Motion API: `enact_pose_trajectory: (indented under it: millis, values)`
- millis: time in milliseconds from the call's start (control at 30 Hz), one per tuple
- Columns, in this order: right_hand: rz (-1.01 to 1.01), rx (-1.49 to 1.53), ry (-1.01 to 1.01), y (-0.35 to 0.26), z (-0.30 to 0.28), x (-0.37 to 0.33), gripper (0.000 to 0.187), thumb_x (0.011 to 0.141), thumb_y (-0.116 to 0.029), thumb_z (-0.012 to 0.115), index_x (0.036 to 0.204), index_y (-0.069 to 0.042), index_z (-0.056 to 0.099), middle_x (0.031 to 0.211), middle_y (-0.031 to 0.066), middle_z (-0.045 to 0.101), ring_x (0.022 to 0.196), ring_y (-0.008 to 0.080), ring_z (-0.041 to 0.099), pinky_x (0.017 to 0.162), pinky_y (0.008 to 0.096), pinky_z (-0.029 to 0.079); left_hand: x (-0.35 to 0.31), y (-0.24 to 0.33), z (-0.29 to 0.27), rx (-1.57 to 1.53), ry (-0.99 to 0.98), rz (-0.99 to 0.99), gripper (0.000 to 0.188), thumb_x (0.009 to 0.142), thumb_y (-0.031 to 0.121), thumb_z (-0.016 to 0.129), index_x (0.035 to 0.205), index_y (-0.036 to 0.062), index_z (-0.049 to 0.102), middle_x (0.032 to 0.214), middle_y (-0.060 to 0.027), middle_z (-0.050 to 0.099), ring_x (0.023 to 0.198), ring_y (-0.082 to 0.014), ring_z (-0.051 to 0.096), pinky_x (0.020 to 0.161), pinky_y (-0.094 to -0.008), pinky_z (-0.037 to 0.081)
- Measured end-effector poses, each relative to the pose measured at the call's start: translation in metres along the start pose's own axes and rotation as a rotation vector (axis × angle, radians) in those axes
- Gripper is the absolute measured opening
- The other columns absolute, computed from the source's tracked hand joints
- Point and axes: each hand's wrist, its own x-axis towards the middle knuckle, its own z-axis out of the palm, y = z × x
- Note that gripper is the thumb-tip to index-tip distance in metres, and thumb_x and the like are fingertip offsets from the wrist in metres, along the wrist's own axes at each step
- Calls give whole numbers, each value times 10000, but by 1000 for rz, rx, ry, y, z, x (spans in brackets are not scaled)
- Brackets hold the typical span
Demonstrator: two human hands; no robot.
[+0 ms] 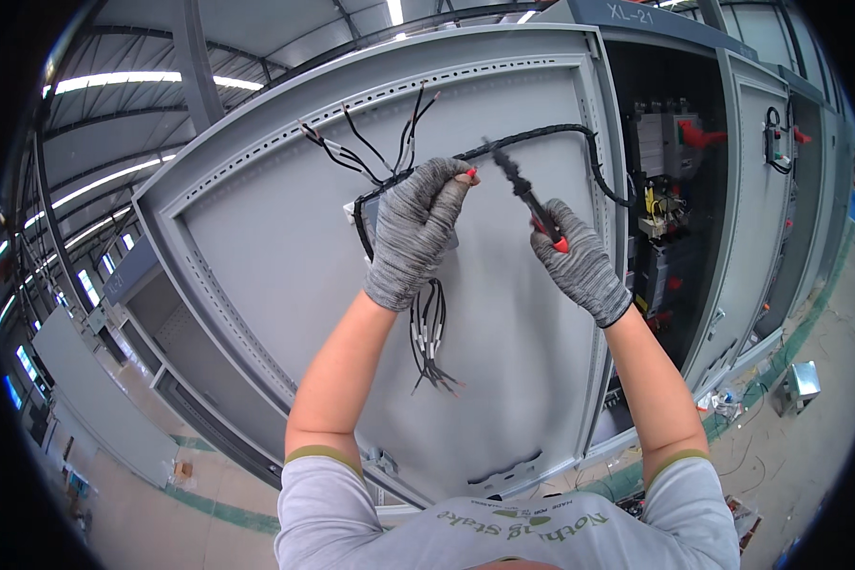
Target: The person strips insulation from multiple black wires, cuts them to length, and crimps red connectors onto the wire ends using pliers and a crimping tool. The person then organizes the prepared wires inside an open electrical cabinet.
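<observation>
My left hand (416, 228), in a grey knitted glove, is closed in a pinch in front of the panel. A small red piece (472, 172) shows at its fingertips; its kind is unclear. My right hand (579, 261), gloved alike, grips a black hand tool with red on its handles (522, 190). It looks like wire pliers, blurred, its tip pointing up and left, apart from the left hand. Behind the left hand runs a black wrapped cable bundle (541, 131). Loose black wires (347, 152) fan upward from it, and more wires (429, 332) hang below.
The grey cabinet door (503, 380) with slotted edge rails fills the middle. To its right, the open cabinet holds switchgear with a red handle (701, 134). More cabinets stand beyond. A metal box (802, 382) and scraps lie on the floor at right.
</observation>
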Motion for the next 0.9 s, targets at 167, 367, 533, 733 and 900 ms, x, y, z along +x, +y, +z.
enact_pose_trajectory:
  millis: [167, 367, 533, 733, 900]
  values:
    - [379, 490, -318, -10, -14, -4, 227, 891, -188, 604, 1035, -14, 582, 826, 74, 626, 812, 154, 645, 749, 306, 523, -3, 6, -3, -1, -12, -86, 158, 958, 127, 559, 1037, 24, 648, 928, -18, 673, 847, -72, 569, 794, -226, 458]
    - [189, 879, -200, 3, -7, -9, 317, 852, -54, 606, 1154, 8, 534, 1055, 124, 607, 900, 178, 639, 811, 297, 544, 2, 2, 0, -22, 2, -32, 159, 957, 130, 562, 1031, 23, 652, 925, -23, 673, 884, -89, 589, 822, -240, 463]
    - [335, 935, -597, 9, -7, -43, 250, 920, -216, 589, 1063, -10, 592, 870, 94, 662, 676, 145, 638, 601, 260, 524, -1, -1, -4, -44, 38, -34, 167, 961, 143, 556, 1017, 22, 655, 910, -24, 673, 897, -99, 599, 828, -249, 466]
    - [642, 818, -982, 68, 22, -223, 319, 834, -260, 732, 1047, -61, 603, 869, 18, 646, 795, 88, 610, 698, 240, 511, 7, -9, 0, -10, 69, 76, 160, 936, 175, 594, 1001, 51, 672, 696, -17, 604, 623, -71, 534, 587, -233, 445]
    - [1045, 1121, -874, 56, 36, -291, 418, 795, -193, 766, 1125, -21, 575, 945, 80, 654, 895, 174, 639, 838, 299, 510, 1, -8, -2, -112, 75, -11, 166, 937, 163, 594, 1017, 38, 668, 815, -10, 666, 658, -52, 538, 614, -209, 451]
